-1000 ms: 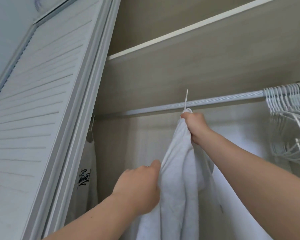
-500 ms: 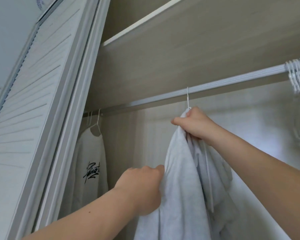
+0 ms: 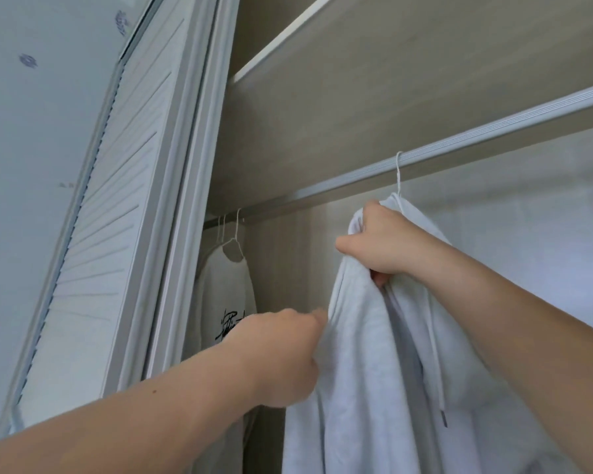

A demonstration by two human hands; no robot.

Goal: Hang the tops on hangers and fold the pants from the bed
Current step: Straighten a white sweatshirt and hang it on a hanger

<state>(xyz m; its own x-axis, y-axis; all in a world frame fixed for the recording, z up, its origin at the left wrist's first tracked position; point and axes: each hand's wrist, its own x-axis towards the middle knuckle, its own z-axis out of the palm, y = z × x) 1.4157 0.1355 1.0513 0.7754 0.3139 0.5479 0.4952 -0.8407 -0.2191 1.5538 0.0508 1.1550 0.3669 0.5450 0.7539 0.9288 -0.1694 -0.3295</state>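
Head view shows the white hoodie (image 3: 374,371) hanging long axis straight down from its hanger hook (image 3: 398,169), which appears to sit over the closet rail (image 3: 493,138). The right hand (image 3: 380,244) grips the bunched collar just below the hook, nearer to it; the left hand (image 3: 281,354) pinches the hoodie's left edge lower down.

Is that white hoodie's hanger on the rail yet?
On, it seems: the hanger hook reaches over the rail; the right hand and left hand grip the hoodie.
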